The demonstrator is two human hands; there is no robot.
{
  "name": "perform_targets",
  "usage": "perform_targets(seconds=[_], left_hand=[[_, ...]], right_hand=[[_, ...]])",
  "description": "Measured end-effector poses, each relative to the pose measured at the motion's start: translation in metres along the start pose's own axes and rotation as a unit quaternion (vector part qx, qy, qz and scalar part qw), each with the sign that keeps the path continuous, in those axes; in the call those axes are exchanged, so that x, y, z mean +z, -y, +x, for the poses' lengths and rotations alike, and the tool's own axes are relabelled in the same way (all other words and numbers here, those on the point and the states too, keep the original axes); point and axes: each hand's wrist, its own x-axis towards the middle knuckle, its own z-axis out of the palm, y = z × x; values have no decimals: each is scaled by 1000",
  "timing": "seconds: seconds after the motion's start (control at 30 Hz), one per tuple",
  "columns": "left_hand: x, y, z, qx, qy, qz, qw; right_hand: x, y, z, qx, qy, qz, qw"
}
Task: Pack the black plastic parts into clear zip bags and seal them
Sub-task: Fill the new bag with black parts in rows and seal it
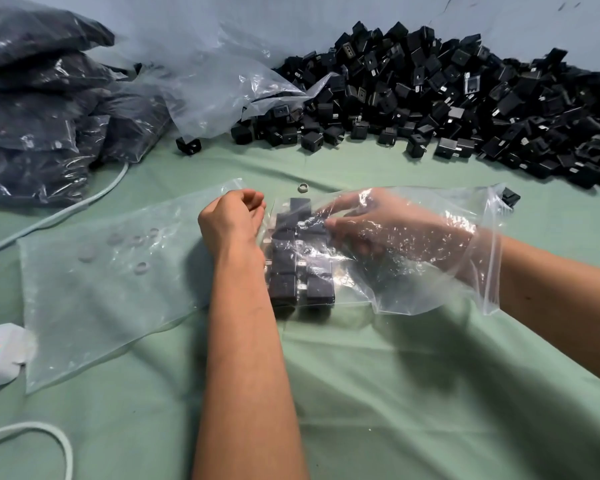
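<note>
Green cloth (361,393) covered the work surface, backed by a pale blue wall. From the head camera, 1 large heap of loose black parts (447,109) lay at 1 o'clock, and stacked filled bags (42,116) sat at 10 o'clock. Near the centre, a clear zip bag (430,278) lay on the cloth with its mouth towards 3 o'clock. Inside it, black parts in rows (300,268) stood 2 across against the closed end. The right hand (371,223) was wholly inside the bag, fingers extended onto the top parts, seemingly pressing rather than gripping. The left hand (231,220) sat just outside the closed end, fingers curled; whether it pinched the film could not be told. A second flat bag (101,289) with small pale rings (118,242) under or in it lay at 9 o'clock.

Judged from this, the rows could topple if the right hand dragged the film while withdrawing, since the stack looked loosely braced. Parts shifting towards the mouth might then foul the zip and stop a clean seal
</note>
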Motion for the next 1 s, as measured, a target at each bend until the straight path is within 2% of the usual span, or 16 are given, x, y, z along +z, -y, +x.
perform_targets(seconds=[0.2,0.33,0.43,0.57,0.67,0.8,1.0], left_hand=[[2,3,1,3,46,69,997],[5,5,0,22,45,108,993],[7,6,-1,30,36,112,993],[6,7,-2,31,33,103,994],[5,6,-1,34,33,96,994],[5,6,-1,28,31,87,995],[3,2,1,28,-1,48,998]], right_hand=[[-1,-8,3,-7,13,16,1000],[-7,-18,11,6,22,16,1000],[-12,-23,16,-19,58,24,998],[-19,-18,24,-67,120,-47,989],[-16,-15,22,-94,132,-67,984],[-12,-5,16,-63,106,-103,987],[-10,-2,-2,-5,71,-37,997]])
